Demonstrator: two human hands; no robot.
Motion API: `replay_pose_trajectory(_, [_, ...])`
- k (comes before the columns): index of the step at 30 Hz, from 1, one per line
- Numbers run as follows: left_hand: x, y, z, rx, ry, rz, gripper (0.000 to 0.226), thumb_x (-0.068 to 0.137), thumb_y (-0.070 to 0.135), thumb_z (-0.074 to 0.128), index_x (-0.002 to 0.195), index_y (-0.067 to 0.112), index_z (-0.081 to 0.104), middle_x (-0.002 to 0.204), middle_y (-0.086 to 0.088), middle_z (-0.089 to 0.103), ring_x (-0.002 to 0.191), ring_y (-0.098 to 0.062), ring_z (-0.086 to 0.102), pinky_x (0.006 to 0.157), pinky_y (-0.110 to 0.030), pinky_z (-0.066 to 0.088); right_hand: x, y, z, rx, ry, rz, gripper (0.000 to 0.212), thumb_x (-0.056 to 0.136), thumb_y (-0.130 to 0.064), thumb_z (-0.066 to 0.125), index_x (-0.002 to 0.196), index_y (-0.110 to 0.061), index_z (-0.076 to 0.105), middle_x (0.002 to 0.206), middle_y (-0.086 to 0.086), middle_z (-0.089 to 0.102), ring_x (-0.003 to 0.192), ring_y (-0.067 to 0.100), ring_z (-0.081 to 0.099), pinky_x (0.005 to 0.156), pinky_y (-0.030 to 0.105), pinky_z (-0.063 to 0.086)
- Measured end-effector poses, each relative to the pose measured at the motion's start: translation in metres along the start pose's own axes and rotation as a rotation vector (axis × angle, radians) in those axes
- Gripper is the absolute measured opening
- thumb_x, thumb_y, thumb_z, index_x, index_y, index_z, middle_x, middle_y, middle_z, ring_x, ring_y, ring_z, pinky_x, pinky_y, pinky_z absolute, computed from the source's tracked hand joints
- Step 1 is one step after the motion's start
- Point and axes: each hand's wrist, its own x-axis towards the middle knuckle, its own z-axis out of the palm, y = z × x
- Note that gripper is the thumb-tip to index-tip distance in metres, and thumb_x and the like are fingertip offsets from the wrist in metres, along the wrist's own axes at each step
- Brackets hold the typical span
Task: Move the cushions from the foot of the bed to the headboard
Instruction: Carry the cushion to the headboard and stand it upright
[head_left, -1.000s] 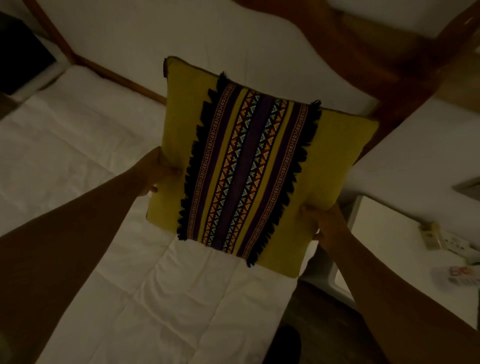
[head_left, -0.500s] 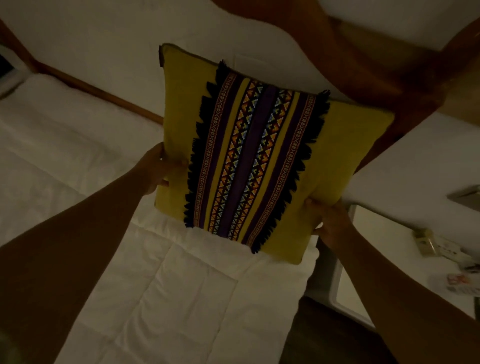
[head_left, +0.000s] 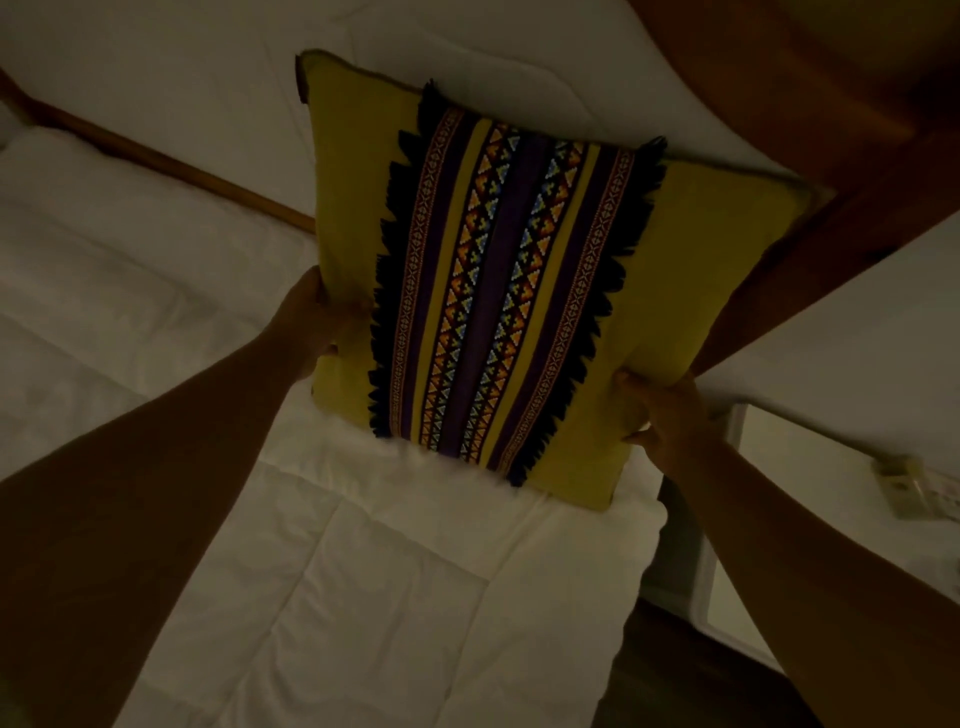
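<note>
A square yellow cushion (head_left: 701, 270) with a purple patterned band and black fringe down its middle stands tilted at the head of the bed. Its lower edge rests on the white duvet (head_left: 363, 597) and its top leans toward a white pillow (head_left: 493, 57) in front of the wooden headboard (head_left: 810, 104). My left hand (head_left: 311, 327) grips the cushion's left edge. My right hand (head_left: 665, 415) grips its lower right corner.
A wooden rail (head_left: 171, 161) separates this bed from a second white bed (head_left: 104, 270) at the left. A white bedside table (head_left: 810, 530) stands to the right with a small object (head_left: 904, 488) on it. Dark floor (head_left: 691, 680) shows between bed and table.
Both hands have carried the cushion forward and down toward the headboard; its lower edge now rests on the duvet and its top reaches the pillow.
</note>
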Motion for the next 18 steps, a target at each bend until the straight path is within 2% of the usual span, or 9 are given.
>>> replay_pose_trajectory(3, [0.004, -0.004, 0.009, -0.011, -0.002, -0.009, 0.075, 0.065, 0.028, 0.078, 0.133, 0.03, 0.048, 0.113, 0.011, 0.064, 0.101, -0.018, 0.063, 0.07, -0.039, 0.053, 0.008, 0.008, -0.002, 0.007, 0.027, 0.013, 0.08, 0.085, -0.02, 0.074, 0.15, -0.033, 0.03, 0.152, 0.004, 0.039, 0.137, 0.038, 0.036, 0.097, 0.068, 0.039])
replay_pose_trajectory(7, [0.012, 0.001, 0.021, 0.003, 0.004, 0.01, 0.078, 0.062, 0.026, 0.075, 0.135, 0.028, 0.047, 0.112, 0.01, 0.063, 0.1, -0.018, 0.063, 0.07, -0.039, 0.054, 0.015, 0.009, -0.004, 0.003, 0.075, 0.05, 0.084, 0.083, -0.021, 0.076, 0.151, -0.033, 0.028, 0.153, 0.004, 0.036, 0.139, 0.037, 0.034, 0.099, 0.07, 0.037])
replay_pose_trajectory(10, [0.016, 0.006, 0.02, -0.019, 0.021, 0.048, 0.069, 0.064, 0.026, 0.073, 0.128, 0.032, 0.05, 0.11, 0.012, 0.064, 0.099, -0.016, 0.064, 0.067, -0.036, 0.055, 0.017, 0.006, 0.001, 0.034, 0.055, 0.022, 0.071, 0.085, -0.018, 0.073, 0.145, -0.032, 0.036, 0.131, -0.001, 0.051, 0.123, 0.032, 0.044, 0.088, 0.06, 0.043])
replay_pose_trajectory(12, [0.021, 0.01, 0.017, -0.016, 0.01, 0.086, 0.066, 0.064, 0.03, 0.074, 0.126, 0.032, 0.051, 0.112, 0.011, 0.065, 0.101, -0.016, 0.065, 0.065, -0.035, 0.057, 0.018, 0.005, 0.003, 0.072, 0.035, -0.01, 0.068, 0.086, -0.015, 0.072, 0.143, -0.032, 0.039, 0.12, -0.006, 0.053, 0.113, 0.027, 0.046, 0.083, 0.054, 0.042])
replay_pose_trajectory(14, [0.026, 0.011, 0.013, -0.005, -0.01, 0.094, 0.074, 0.06, 0.036, 0.077, 0.129, 0.032, 0.05, 0.115, 0.01, 0.066, 0.101, -0.016, 0.066, 0.066, -0.037, 0.058, 0.02, 0.005, 0.004, 0.08, 0.024, -0.016, 0.072, 0.086, -0.015, 0.072, 0.147, -0.032, 0.036, 0.128, -0.004, 0.051, 0.114, 0.025, 0.046, 0.087, 0.055, 0.042])
replay_pose_trajectory(18, [0.032, -0.007, 0.015, 0.071, -0.019, 0.015, 0.084, 0.062, 0.04, 0.078, 0.139, 0.03, 0.043, 0.125, 0.004, 0.062, 0.107, -0.021, 0.063, 0.073, -0.04, 0.055, 0.025, 0.012, 0.005, 0.053, 0.069, 0.054, 0.078, 0.084, -0.019, 0.075, 0.149, -0.032, 0.032, 0.15, 0.002, 0.041, 0.134, 0.031, 0.039, 0.102, 0.061, 0.039])
